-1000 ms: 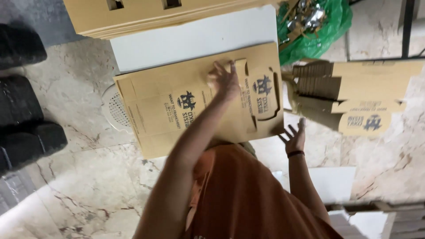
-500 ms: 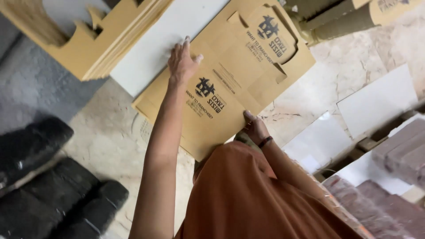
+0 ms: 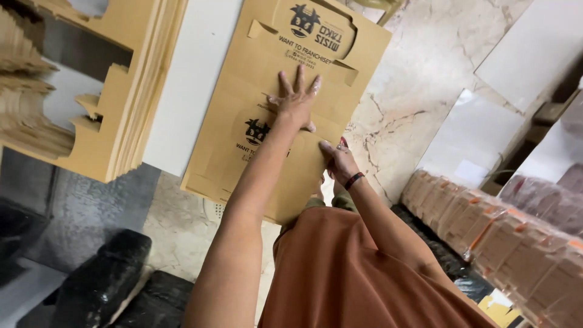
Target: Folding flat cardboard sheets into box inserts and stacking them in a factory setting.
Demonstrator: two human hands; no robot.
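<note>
While the view has swung so the flat die-cut cardboard box blank (image 3: pixel 285 103) now runs lengthwise away from me, my left hand (image 3: pixel 296 102) has shifted to its middle and lies open, fingers spread, palm pressed flat on it. My right hand (image 3: pixel 339 163), wearing a dark wristband, has come in from beside the blank and curls over its near edge, apparently gripping it. Left of that hand stands a stack of like blanks (image 3: pixel 130 85); to its right, wrapped bundles (image 3: pixel 486 225).

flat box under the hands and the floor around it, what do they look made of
Flat box: looks like brown cardboard, matte, with die-cut tabs, crease lines and dark printed logos. The left hand presses on it; the right hand is at its edge.
Floor: seemingly polished marble or marble-look tile, pale with dark veins.
</note>
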